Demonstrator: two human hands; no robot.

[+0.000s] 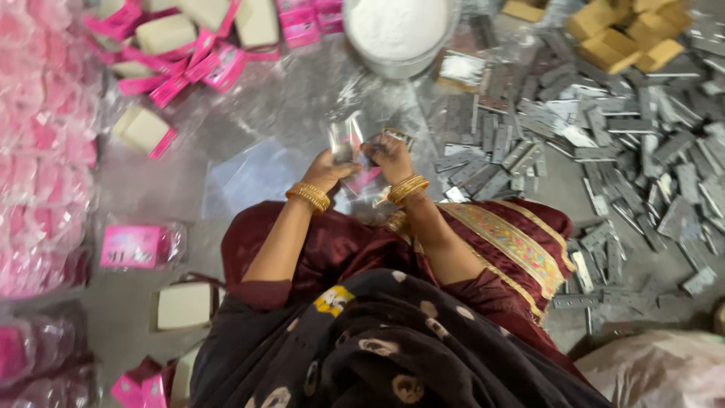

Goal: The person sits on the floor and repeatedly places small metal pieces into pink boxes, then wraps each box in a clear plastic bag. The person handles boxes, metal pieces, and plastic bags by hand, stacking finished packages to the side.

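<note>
- Single view, worn on the head, looking steeply down over the person's lap to the floor (pixel 257 136).
- Near: the left hand (pixel 326 170) and right hand (pixel 389 157) sit mid-frame.
- No second view shares the scene.

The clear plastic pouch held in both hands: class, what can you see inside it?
Inside the clear plastic pouch held by the left hand and right hand, something pink shows low down. The fingers cover the rest, so its shape and any other contents cannot be seen.
</note>
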